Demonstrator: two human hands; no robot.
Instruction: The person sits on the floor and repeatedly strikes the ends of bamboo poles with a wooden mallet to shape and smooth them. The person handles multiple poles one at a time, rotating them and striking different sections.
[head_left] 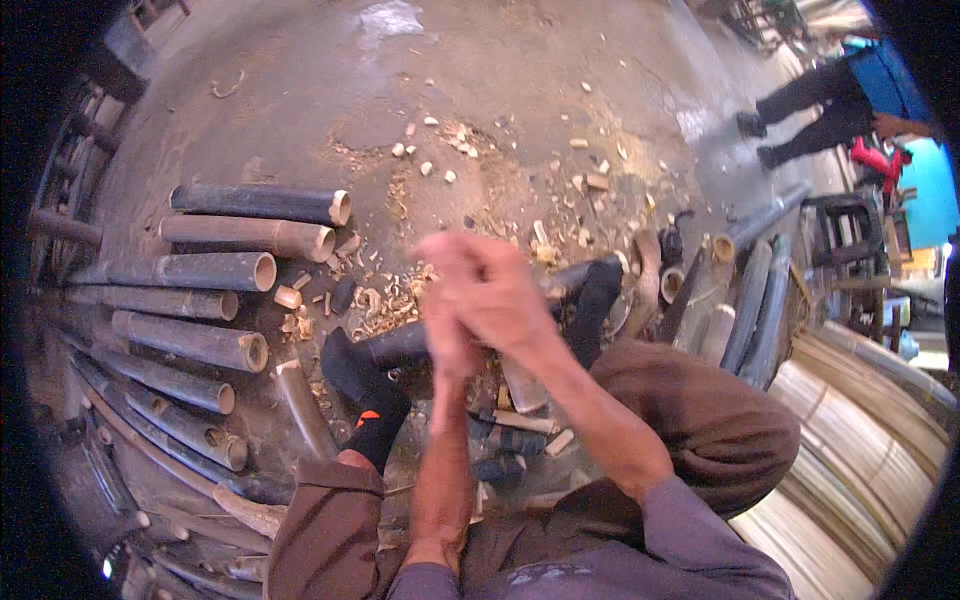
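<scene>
My left hand [449, 338] and my right hand [497, 298] meet in front of me, the right lying over the left. Motion smears both, so I cannot make out the fingers or anything between them. Below and behind them a dark bamboo tube [396, 345] lies crosswise between my two feet, in black socks [345, 365]. The hands hide its middle, and whether they touch it is unclear. Pale curled wood shavings [385, 308] lie on the ground just beyond the tube.
Several cut bamboo tubes [190, 345] lie side by side at the left. More bamboo poles [757, 300] and bundled pale strips [850, 450] are at the right. Wood chips [450, 150] are scattered over the floor [300, 70]. Another person [830, 95] stands at the far right.
</scene>
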